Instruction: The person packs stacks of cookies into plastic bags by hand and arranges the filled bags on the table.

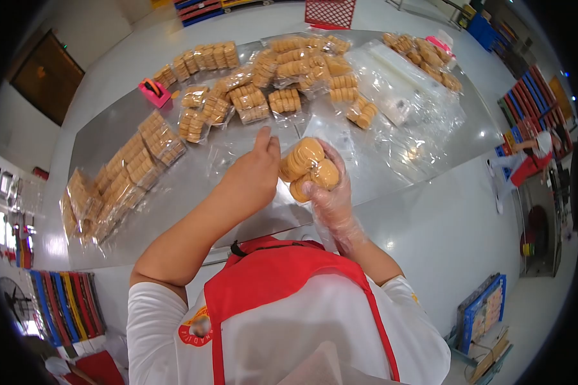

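Note:
My right hand (pixel 337 200), in a clear plastic glove, is closed around several stacked round tan biscuits (pixel 300 160) in front of my apron. No glove shows on my left hand (pixel 255 168), which is just left of the biscuits. Its visible fingers point forward and look stretched out; the thumb side is hidden, and I cannot tell whether it touches the biscuits. Beyond my hands, clear bags of biscuits (pixel 248 102) lie in a loose group on the steel table (pixel 231 136). Clear plastic bags (pixel 417 144) lie flat to the right.
Rows of bagged biscuits (pixel 125 168) line the table's left side. A pink tape dispenser (pixel 155 94) stands at the back left. More biscuits (pixel 424 56) are piled at the far right. Another person (pixel 536 154) is off to the right, near stacked coloured trays (pixel 526 96).

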{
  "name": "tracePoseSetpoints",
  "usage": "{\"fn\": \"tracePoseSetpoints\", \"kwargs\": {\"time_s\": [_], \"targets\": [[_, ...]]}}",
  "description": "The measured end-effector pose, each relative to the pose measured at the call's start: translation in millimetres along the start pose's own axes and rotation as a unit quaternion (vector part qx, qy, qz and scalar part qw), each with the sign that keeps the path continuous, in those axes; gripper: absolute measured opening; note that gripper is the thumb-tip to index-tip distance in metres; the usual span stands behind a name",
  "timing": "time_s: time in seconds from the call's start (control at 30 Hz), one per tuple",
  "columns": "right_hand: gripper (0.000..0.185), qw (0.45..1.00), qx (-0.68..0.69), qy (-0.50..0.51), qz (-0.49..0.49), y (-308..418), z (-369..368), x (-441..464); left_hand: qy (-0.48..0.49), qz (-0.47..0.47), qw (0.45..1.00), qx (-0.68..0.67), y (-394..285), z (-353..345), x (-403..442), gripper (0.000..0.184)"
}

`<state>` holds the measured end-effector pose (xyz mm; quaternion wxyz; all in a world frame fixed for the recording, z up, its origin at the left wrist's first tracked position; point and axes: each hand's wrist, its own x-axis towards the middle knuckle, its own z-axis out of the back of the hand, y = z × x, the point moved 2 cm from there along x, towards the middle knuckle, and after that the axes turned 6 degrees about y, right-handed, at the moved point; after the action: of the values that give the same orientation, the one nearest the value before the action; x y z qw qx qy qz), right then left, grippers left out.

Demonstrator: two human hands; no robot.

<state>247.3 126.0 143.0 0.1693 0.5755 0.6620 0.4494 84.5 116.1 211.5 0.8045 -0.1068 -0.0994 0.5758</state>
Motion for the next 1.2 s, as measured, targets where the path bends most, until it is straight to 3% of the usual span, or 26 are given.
{"fn": "tracePoseSetpoints", "kwargs": {"time_s": [0.03, 0.1, 0.23, 0.33, 0.43, 0.53, 0.67, 0.73, 0.83, 0.93, 1.0, 1.03, 1.1, 1.13, 1.2], "targets": [[0.079, 0.998, -0.056, 0.011, -0.002, -5.9, -0.9, -0.1, -0.040, -0.019, 0.999, -0.007, 1.2, 2.1, -5.1, 0.056], [0.076, 0.985, -0.168, 0.036, -0.003, -16.7, -4.8, -3.6, -0.016, -0.005, 1.000, -0.001, -5.0, 6.7, -11.7, 0.062], [0.072, 0.978, -0.198, 0.056, -0.036, -17.6, -8.7, -1.2, 0.005, 0.006, 1.000, 0.015, -5.7, 11.4, -20.7, 0.066], [0.072, 0.967, -0.133, 0.125, -0.176, -17.3, -3.8, 5.8, 0.020, -0.015, 1.000, 0.006, -12.3, 12.6, -25.3, 0.064], [0.061, 0.973, 0.000, 0.089, -0.212, -33.8, -8.2, 9.9, 0.012, -0.033, 0.997, 0.063, -17.4, -0.9, -23.4, 0.062], [0.051, 0.934, 0.232, 0.027, -0.270, -36.4, -19.1, 23.0, 0.015, -0.044, 0.994, 0.104, -26.1, -3.4, -21.9, 0.057], [0.044, 0.964, 0.127, -0.004, -0.234, -90.7, -11.9, 26.9, -0.016, -0.071, 0.990, 0.119, -34.4, -15.9, -16.2, 0.054], [0.044, 0.958, 0.168, 0.053, -0.224, -70.3, -28.1, 45.7, -0.025, -0.069, 0.991, 0.111, -41.0, -24.3, -15.1, 0.052], [0.045, 0.942, 0.226, 0.136, -0.207, -45.7, -48.1, 78.6, 0.010, -0.139, 0.981, 0.139, -58.9, -24.8, -18.3, 0.052], [0.045, 0.961, 0.204, 0.101, -0.154, -58.6, -58.7, 104.2, 0.055, -0.202, 0.977, -0.042, -78.6, -32.2, -28.2, 0.053], [0.047, 0.970, 0.184, 0.118, -0.103, -66.2, -55.0, 112.5, 0.053, -0.287, 0.947, -0.132, -74.3, -24.8, -30.2, 0.055], [0.051, 0.986, 0.107, 0.106, -0.074, -54.9, -58.7, 113.8, 0.043, -0.338, 0.925, -0.169, -67.4, -17.6, -32.5, 0.057], [0.059, 0.994, -0.041, 0.094, 0.023, -39.3, -63.8, 117.1, -0.222, -0.235, 0.931, -0.170, -30.6, 5.1, -48.5, 0.059], [0.062, 0.985, -0.106, 0.094, 0.094, -39.4, -65.3, 118.2, -0.333, -0.164, 0.902, -0.220, -13.6, 13.4, -49.6, 0.062], [0.069, 0.960, -0.199, 0.099, 0.172, -32.3, -79.2, 110.4, -0.514, -0.015, 0.771, -0.375, 23.8, 27.5, -44.7, 0.071]]}}
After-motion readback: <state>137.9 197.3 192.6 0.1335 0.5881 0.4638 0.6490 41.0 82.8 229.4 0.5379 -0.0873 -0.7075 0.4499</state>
